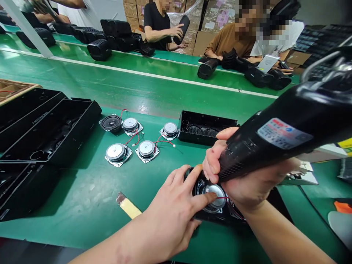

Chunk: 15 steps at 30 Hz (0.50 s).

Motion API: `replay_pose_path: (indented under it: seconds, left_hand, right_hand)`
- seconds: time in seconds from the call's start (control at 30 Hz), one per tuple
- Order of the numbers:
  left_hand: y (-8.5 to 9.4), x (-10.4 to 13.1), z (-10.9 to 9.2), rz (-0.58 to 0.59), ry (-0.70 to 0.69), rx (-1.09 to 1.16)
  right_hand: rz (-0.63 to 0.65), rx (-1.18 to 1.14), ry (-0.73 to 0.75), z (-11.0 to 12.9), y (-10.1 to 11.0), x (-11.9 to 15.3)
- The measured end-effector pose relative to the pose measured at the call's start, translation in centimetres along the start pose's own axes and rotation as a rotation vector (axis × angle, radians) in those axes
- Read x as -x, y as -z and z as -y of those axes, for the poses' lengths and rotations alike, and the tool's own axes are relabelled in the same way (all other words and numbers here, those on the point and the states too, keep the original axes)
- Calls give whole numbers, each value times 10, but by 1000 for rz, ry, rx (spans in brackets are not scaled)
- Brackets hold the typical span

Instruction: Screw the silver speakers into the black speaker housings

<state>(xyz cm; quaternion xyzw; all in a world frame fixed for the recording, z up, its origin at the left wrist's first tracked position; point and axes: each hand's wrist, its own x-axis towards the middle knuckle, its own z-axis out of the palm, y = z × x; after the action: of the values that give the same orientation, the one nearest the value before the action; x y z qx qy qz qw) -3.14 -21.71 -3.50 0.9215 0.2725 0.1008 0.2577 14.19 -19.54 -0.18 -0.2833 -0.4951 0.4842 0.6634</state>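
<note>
In my right hand (pixel 247 179) is a large black power screwdriver (pixel 264 135) with a silver label, its lower end pointing down at a black speaker housing (pixel 217 218). Inside that housing sits a round silver speaker driver (pixel 216 196) with red wires. My left hand (pixel 178 201) grips the housing's left end, the thumb resting on the driver. The tool's tip is hidden behind my hands. Several loose drivers, one of them a silver driver (pixel 147 149), lie on the green table beyond my left hand. Behind my right hand stands another open black housing (pixel 207 126).
Large black cases (pixel 55 132) are stacked at the left. A yellow-handled tool (pixel 129 207) lies near my left forearm. Across the green conveyor (pixel 123 84), people handle black speakers (pixel 99 49). A cable and an orange object (pixel 343 206) are at the right.
</note>
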Motion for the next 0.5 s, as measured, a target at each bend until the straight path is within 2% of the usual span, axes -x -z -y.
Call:
replay_pose_path:
  seconds: [0.13, 0.27, 0.33, 0.4, 0.5]
  left_hand:
    - [0, 1, 0, -6, 11, 14]
    - [-11, 0, 5, -56, -39, -8]
    - [-19, 0, 8, -110, -55, -80]
    - [-24, 2, 10, -163, -32, -179]
    - [-21, 10, 14, -187, -8, -309]
  right_hand:
    - [22, -52, -32, -4, 1, 0]
    - [30, -42, -2, 0, -2, 2]
    - [10, -34, 21, 17, -1, 2]
    - [-36, 17, 77, 45, 5, 4]
    - [-255, 195, 263, 94, 32, 7]
